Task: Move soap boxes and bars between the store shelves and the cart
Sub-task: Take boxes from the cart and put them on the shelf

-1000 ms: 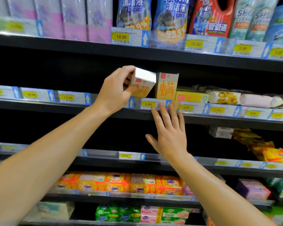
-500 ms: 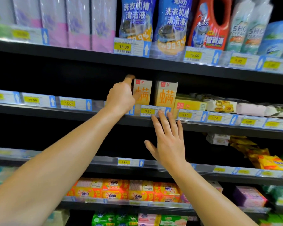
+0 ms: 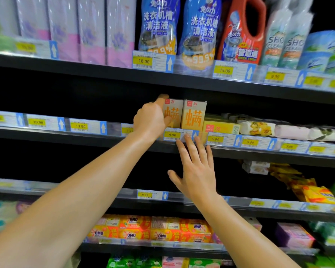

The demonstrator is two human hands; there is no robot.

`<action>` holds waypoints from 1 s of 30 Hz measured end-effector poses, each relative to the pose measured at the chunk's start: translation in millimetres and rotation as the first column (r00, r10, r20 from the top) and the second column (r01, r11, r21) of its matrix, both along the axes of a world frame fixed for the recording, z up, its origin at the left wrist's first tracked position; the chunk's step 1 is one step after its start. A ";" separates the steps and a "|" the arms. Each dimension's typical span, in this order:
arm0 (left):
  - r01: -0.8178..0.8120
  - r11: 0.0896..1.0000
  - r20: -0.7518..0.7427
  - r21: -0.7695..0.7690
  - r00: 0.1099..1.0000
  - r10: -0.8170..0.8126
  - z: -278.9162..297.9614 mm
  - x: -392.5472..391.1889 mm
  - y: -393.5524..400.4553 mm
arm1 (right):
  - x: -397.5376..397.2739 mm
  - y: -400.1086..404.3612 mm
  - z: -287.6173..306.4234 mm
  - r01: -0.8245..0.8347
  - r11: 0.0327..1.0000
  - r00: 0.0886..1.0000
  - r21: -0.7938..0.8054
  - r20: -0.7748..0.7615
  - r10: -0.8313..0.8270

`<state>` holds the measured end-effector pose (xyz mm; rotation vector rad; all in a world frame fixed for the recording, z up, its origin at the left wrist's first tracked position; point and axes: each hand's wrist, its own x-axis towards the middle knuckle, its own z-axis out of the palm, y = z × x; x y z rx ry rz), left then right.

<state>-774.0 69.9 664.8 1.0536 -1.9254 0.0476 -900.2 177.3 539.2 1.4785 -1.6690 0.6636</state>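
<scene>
Two soap boxes point(image 3: 174, 113) point(image 3: 194, 115) are pale orange with a large darker orange character. Price tags point(image 3: 172, 134) are yellow beside blue arrow panels. The shelves point(image 3: 66, 138) are black. Detergent pouches point(image 3: 159, 26) are blue; the jug point(image 3: 242, 35) is red.

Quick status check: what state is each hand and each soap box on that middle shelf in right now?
Left hand: grips the left soap box, index finger on its top.
Left soap box: upright on the shelf, beside its twin.
Right soap box: upright, untouched.
Right hand: open, fingertips at the shelf edge.
Flat yellow box: lying flat.
</scene>
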 end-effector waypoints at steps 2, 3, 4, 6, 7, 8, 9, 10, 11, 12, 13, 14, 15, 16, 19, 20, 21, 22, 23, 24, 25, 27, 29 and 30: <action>-0.002 1.000 -0.003 0.011 1.000 0.002 0.0 -1.0 -0.1 | 0.9 0.6 0.8 0.006 1.000 1.000 0.010 0.002 -0.006; 0.000 1.000 -0.009 0.016 1.000 0.000 -0.2 -0.8 0.2 | 1.4 0.9 0.9 0.005 1.000 1.000 0.014 0.003 -0.005; 0.003 1.000 -0.010 0.019 1.000 -0.003 -0.1 -0.4 1.3 | 1.6 0.9 1.4 0.003 1.000 1.000 0.017 0.004 -0.003; 0.002 1.000 0.001 0.019 1.000 -0.002 -0.5 0.9 4.6 | 1.9 2.0 2.5 0.004 1.000 1.000 0.028 0.008 -0.004; -0.002 1.000 0.010 0.017 1.000 0.002 -0.4 2.0 6.7 | 2.1 2.6 3.0 0.003 0.999 1.000 0.034 0.011 -0.003; -0.004 1.000 0.015 0.018 1.000 0.004 -0.6 3.5 9.5 | 2.5 3.3 3.5 0.000 0.999 1.000 0.040 0.014 0.000; 0.001 1.000 0.010 0.020 1.000 -0.001 -1.3 5.6 12.2 | 3.1 4.4 3.8 -0.005 0.999 1.000 0.045 0.018 0.004; 0.014 1.000 -0.004 0.018 1.000 -0.014 -3.0 8.2 14.7 | 3.5 5.7 3.8 -0.012 0.999 1.000 0.050 0.022 0.011; 0.029 1.000 -0.018 0.003 0.999 -0.029 -6.0 11.5 17.5 | 3.9 7.2 3.2 -0.022 0.998 0.999 0.052 0.029 0.021; 0.042 0.999 -0.024 -0.021 0.999 -0.043 -10.3 15.6 20.9 | 4.7 8.8 2.5 -0.034 0.998 0.999 0.054 0.039 0.032; 0.058 0.997 -0.018 -0.049 0.998 -0.059 -16.3 20.4 24.3 | 5.9 10.6 1.1 -0.043 0.997 0.998 0.062 0.050 0.040; 0.069 0.995 -0.003 -0.077 0.998 -0.069 -24.2 26.2 27.8 | 7.4 13.0 -1.3 -0.049 0.996 0.997 0.078 0.057 0.044; 0.065 0.992 0.019 -0.112 0.998 -0.064 -33.9 32.9 31.1 | 9.5 15.5 -4.7 -0.052 0.994 0.997 0.097 0.063 0.046; 0.044 0.988 0.050 -0.146 0.998 -0.037 -44.8 40.6 34.2 | 12.3 18.2 -9.3 -0.060 0.992 0.996 0.114 0.069 0.052; -0.029 0.983 0.140 -0.183 0.989 0.055 -83.5 65.7 46.0 | 24.5 26.1 -30.0 -0.118 0.981 0.989 0.153 0.101 0.103; -0.045 0.986 0.169 -0.160 0.983 0.072 -99.0 74.8 51.6 | 29.6 29.3 -39.3 -0.145 0.974 0.985 0.172 0.117 0.126; -0.064 0.991 0.196 -0.118 0.977 0.087 -115.8 84.5 59.5 | 35.4 33.0 -49.6 -0.172 0.964 0.980 0.204 0.137 0.146; -0.085 0.994 0.226 -0.066 0.969 0.098 -134.9 94.7 67.9 | 41.7 37.2 -60.8 -0.198 0.948 0.974 0.249 0.163 0.160; -0.107 0.994 0.263 -0.017 0.959 0.108 -155.1 106.1 76.4 | 48.4 41.2 -73.0 -0.220 0.930 0.967 0.296 0.188 0.170; -0.131 0.991 0.301 0.026 0.946 0.117 -176.4 118.5 85.4 | 56.0 46.1 -85.7 -0.240 0.910 0.962 0.338 0.206 0.177; -0.155 0.986 0.339 0.067 0.933 0.123 -198.6 131.8 94.8 | 64.1 51.2 -98.8 -0.257 0.892 0.958 0.371 0.217 0.186; -0.203 0.967 0.415 0.157 0.901 0.122 -241.2 159.6 115.0 | 82.3 62.3 -125.7 -0.292 0.846 0.949 0.446 0.241 0.201; -0.259 0.933 0.473 0.251 0.874 0.115 -281.1 188.7 137.8 | 104.0 73.6 -155.1 -0.334 0.778 0.936 0.532 0.282 0.210; -0.270 0.918 0.481 0.289 0.870 0.104 -298.9 203.0 150.3 | 116.2 79.1 -169.7 -0.358 0.745 0.928 0.563 0.302 0.218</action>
